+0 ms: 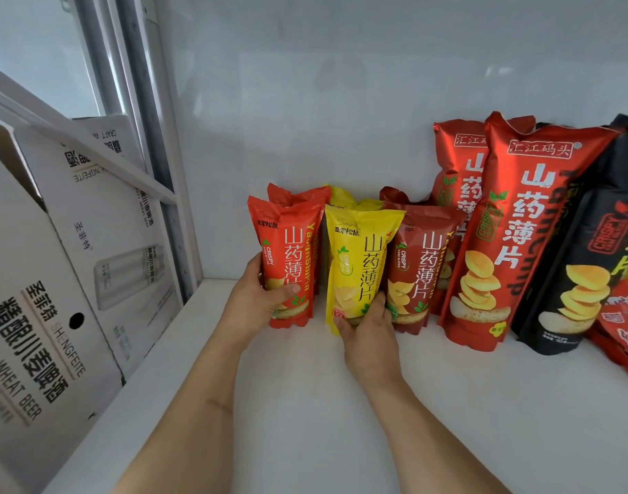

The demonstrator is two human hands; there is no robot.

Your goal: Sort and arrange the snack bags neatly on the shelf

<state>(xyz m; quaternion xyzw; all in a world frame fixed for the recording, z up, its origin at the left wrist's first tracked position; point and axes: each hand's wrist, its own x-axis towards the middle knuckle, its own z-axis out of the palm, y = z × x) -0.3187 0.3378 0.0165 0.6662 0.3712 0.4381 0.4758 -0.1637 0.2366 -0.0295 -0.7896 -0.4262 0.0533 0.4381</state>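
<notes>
I see the white shelf [448,404] first, with grey beer cartons [48,287] beyond its left edge. At the right stand two tall red bags [512,237] and a tall black bag [583,265]. In the middle, upright, stand small bags. My left hand [259,301] grips the small orange-red bag [287,265], thumb across its front. My right hand [366,326] holds the small yellow bag [359,262] at its bottom, fingers curled around it, beside a dark red bag [419,269].

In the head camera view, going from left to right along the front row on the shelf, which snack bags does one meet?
Small orange-red bag held by the left hand → small yellow bag held by the right hand → small dark red bag → tall red bag → tall black bag.
</notes>
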